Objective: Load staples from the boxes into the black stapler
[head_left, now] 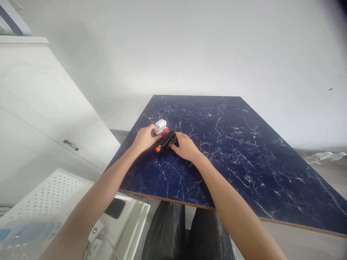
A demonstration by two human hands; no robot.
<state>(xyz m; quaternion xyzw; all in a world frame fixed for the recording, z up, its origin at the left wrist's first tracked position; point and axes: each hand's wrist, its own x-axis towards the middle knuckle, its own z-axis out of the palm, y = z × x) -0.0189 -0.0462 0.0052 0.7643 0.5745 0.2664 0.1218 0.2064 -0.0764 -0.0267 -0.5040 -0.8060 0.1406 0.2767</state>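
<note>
My left hand [146,138] is closed on a small red-and-white box [162,130], its thumb and fingers at the box's left side. A white small box [161,123] sits just behind it, touching or nearly so. Right beside the boxes is a black stapler [166,141] with an orange end pointing toward me and to the left. My right hand [185,145] has its fingers and thumb bent around the stapler's right side. Something dark with a silvery glint shows between those fingers; its shape is partly hidden. All of this rests on the left part of the table.
The dark blue marbled table [227,151] reaches back to a white wall. At the left are a white cabinet [54,108] and a lower white unit holding a black phone-like slab [115,208] and a clear bottle [29,231]. Clear plastic [325,156] lies beyond the right edge.
</note>
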